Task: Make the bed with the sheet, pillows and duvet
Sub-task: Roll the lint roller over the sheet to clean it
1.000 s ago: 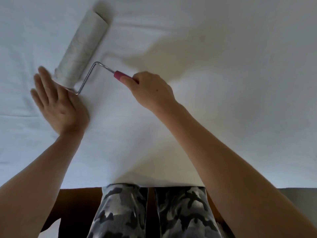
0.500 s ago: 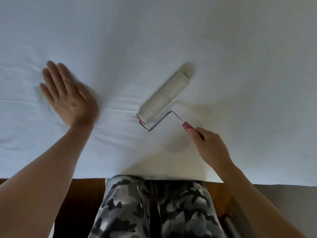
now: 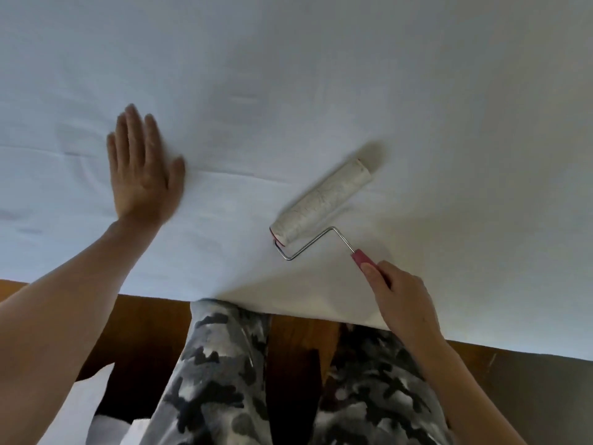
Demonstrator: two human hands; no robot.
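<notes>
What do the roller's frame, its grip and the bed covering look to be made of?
Lint roller frame: thin bent metal rod, shiny silver. Grip, held by the right hand: pink, matte, probably plastic. Sheet: white woven fabric, matte, softly creased.

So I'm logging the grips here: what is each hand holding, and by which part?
The right hand grips the lint roller by its red handle. The left hand holds nothing; it lies flat on the white sheet.

Soft daylight, slight motion blur
</notes>
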